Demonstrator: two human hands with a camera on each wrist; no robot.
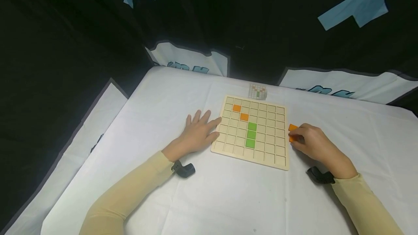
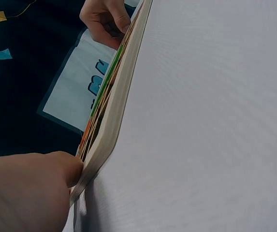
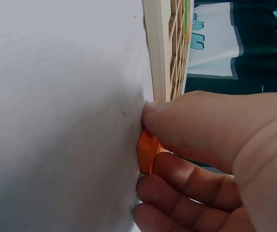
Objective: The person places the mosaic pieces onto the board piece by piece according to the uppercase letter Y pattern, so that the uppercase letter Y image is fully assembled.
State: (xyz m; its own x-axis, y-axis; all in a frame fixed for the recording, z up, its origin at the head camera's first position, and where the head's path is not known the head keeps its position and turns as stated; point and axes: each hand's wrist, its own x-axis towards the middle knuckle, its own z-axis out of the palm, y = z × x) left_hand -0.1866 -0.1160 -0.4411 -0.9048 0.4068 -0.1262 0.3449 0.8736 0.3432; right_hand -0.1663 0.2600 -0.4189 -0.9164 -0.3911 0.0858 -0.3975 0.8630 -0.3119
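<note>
A square wooden grid board [image 1: 249, 159] lies on the white table. Two orange tiles [image 1: 236, 108] sit diagonally in its upper left cells, and three green tiles [image 1: 251, 135] form a column below them. My left hand [image 1: 197, 133] rests with spread fingers against the board's left edge, thumb and fingertips touching it. Just past the right edge, my right hand [image 1: 310, 140] pinches an orange tile [image 3: 148, 151] between thumb and fingers, low at the tabletop. Another orange tile [image 1: 292, 127] lies beside those fingers, partly covered by them.
Behind the board's far edge lies a small card [image 1: 258, 92] printed with a coloured grid pattern. A white cloth [image 1: 228, 195] covers the table. Black curtains [image 1: 202, 13] with blue and white shapes hang behind and at the left.
</note>
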